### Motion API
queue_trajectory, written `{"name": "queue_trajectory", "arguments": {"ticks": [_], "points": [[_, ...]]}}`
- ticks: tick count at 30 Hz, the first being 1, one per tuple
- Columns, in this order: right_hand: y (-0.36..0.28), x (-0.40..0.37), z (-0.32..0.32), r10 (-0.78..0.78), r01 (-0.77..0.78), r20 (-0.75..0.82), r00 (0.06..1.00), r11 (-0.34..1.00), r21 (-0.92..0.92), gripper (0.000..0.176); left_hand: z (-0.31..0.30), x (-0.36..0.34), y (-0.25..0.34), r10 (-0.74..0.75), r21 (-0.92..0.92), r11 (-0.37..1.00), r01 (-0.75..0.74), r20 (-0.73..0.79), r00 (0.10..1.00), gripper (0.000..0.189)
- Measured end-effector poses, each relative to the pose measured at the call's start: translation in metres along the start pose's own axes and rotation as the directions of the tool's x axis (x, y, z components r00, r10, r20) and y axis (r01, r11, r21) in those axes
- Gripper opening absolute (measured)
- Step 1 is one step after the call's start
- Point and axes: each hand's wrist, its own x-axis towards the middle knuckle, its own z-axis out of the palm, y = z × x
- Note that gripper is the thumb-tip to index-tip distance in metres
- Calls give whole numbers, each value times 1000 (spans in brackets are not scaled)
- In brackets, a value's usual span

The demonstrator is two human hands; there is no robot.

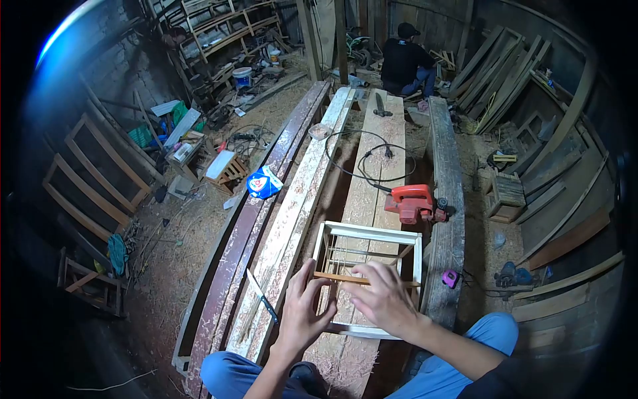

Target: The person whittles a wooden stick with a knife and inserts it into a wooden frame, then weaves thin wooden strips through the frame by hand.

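A thin orange-brown wooden strip (340,277) runs nearly level across a small pale wooden frame (372,231). My left hand (303,309) has its fingertips at the strip's left end, thumb and fingers curved. Further along, my right hand (384,298) pinches the strip from above, hiding part of it. Inside the frame, several thin slats (345,253) are partly visible. To the left of my left hand lies a knife (262,296) with a dark handle, on a light plank.
Right of the frame are a red electric planer (413,204) with a black cord (369,178) and a pink tape measure (450,278). A blue-and-white packet (264,183) lies on the dark red beam (242,246). At the back sits another person (403,63). Shavings cover the planks.
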Motion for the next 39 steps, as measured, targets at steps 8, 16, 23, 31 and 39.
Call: {"name": "queue_trajectory", "arguments": {"ticks": [8,16,23,31,39], "points": [[11,7,14,-188,181,97,977,980,76,31,-14,-7,-10,-8,-7,1000,8,13,1000,35],[13,9,24,-202,200,74,977,979,34,35,-22,-11,-13,-70,-151,985,81,75,995,35],[6,10,21,-175,179,-58,983,981,76,28,-17,-16,-17,-75,-163,983,83,53,996,25],[9,13,29,-132,139,-95,987,988,73,26,-8,-13,-16,-128,-150,982,118,-59,990,14],[8,14,31,-150,161,-136,979,985,69,21,-7,-10,-16,-78,-27,997,76,-112,991,11]]}}
